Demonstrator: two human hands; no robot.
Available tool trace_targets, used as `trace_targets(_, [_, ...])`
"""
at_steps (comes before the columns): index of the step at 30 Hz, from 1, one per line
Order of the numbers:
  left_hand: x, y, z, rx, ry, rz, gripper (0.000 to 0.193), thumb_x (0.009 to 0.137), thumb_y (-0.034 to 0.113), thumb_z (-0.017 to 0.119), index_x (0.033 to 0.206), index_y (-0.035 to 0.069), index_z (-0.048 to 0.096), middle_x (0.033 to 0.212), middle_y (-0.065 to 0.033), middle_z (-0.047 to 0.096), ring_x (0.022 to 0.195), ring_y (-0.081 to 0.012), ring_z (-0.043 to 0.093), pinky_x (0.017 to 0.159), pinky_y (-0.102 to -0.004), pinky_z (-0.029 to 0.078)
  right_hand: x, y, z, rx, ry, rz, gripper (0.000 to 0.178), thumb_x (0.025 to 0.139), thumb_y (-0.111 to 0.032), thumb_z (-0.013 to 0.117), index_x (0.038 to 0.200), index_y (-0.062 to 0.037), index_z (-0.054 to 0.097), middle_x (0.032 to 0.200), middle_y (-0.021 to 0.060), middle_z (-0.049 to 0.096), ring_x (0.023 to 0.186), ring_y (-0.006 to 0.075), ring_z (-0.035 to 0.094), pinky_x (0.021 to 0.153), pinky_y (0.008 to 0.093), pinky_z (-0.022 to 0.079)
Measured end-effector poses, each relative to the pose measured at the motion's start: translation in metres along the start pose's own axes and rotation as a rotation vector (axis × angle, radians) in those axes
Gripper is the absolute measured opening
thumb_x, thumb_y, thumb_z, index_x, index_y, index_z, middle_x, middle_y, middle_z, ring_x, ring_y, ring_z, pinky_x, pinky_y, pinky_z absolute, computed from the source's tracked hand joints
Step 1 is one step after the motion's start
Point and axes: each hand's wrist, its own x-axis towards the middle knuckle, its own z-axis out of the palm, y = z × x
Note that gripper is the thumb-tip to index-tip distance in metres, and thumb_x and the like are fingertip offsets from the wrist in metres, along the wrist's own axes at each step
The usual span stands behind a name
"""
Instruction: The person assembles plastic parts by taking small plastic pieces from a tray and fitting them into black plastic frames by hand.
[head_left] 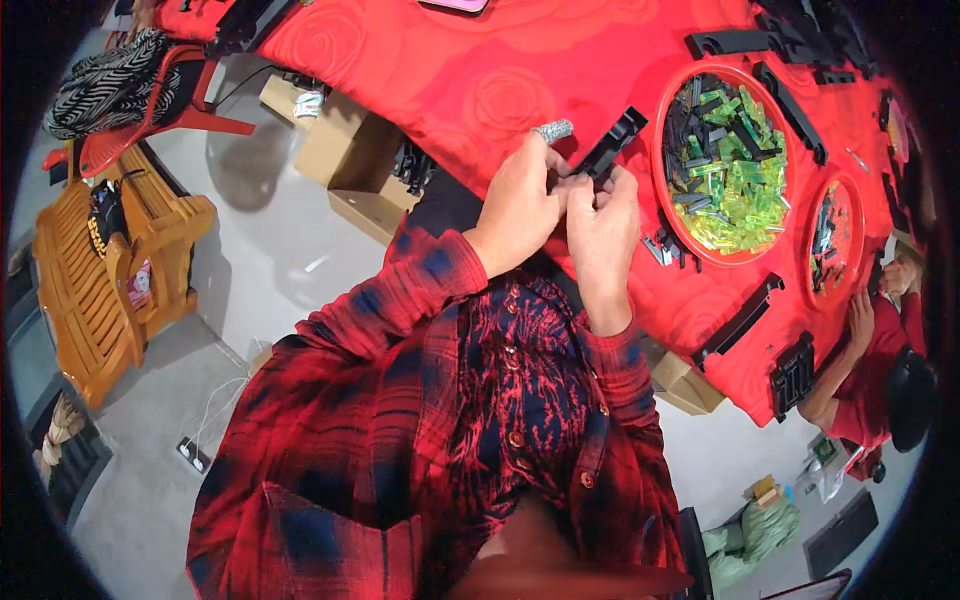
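Observation:
Over the near edge of the red tablecloth, my left hand [522, 196] and my right hand [604, 230] come together, fingers closed around the lower end of a long black plastic part [612, 142]. The part slants up and to the right, and its far end shows a notched, hollow shape. A silvery wrapping [553, 130] sits at the tip of a finger of my left hand. Just right of my hands is a round red tray [660, 150] of yellow-green clear plastic pieces [735, 195] and small black pieces [690, 110]. My fingers hide the part's lower end.
A smaller red tray [812, 240] stands farther right, near a co-worker [872, 370] in red. Long black parts [740, 318] lie along the table's right side, with others [740, 42] at the back. Below the table's left edge are cardboard boxes [345, 140]; a wooden bench [95, 270] stands left.

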Motion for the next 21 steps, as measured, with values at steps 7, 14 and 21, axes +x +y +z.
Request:
trace_targets(7, [-0.008,0.006,-0.014,-0.127,-0.149,-0.068,0.03,0.096,0.01,0.063,0.123,-0.001,0.055,0.098,-0.006,0.063,0.087,-0.0111,0.059,0.08,-0.0294,0.05,-0.011,-0.001,0.005,0.059,0.077,-0.09,0.034,0.089,-0.013,0.064,0.116,0.0058,0.056,0.098,0.0196,0.065,0.084,0.0305,0.065,0.078,0.0416,0.052])
trace_targets(14, [-0.013,0.018,-0.024,-0.142,-0.222,-0.03,0.013,0.097,0.011,0.06,0.099,-0.001,0.059,0.082,-0.0074,0.052,0.076,-0.0158,0.05,0.068,-0.0336,0.043,-0.003,-0.019,-0.014,0.239,0.153,-0.151,0.033,0.103,-0.017,0.054,0.124,0.0085,0.052,0.098,0.0094,0.061,0.086,0.0141,0.057,0.078,0.0304,0.05])
trace_targets(21, [-0.015,0.024,-0.023,-0.104,-0.244,0.021,0.009,0.098,0.009,0.059,0.097,0.0,0.057,0.08,0.0,0.044,0.076,-0.0087,0.042,0.067,-0.0292,0.041,0.01,-0.001,-0.023,0.108,0.196,-0.37,0.03,0.109,-0.024,0.042,0.118,0.0019,0.054,0.099,0.0039,0.055,0.08,0.0095,0.052,0.072,0.025,0.046])
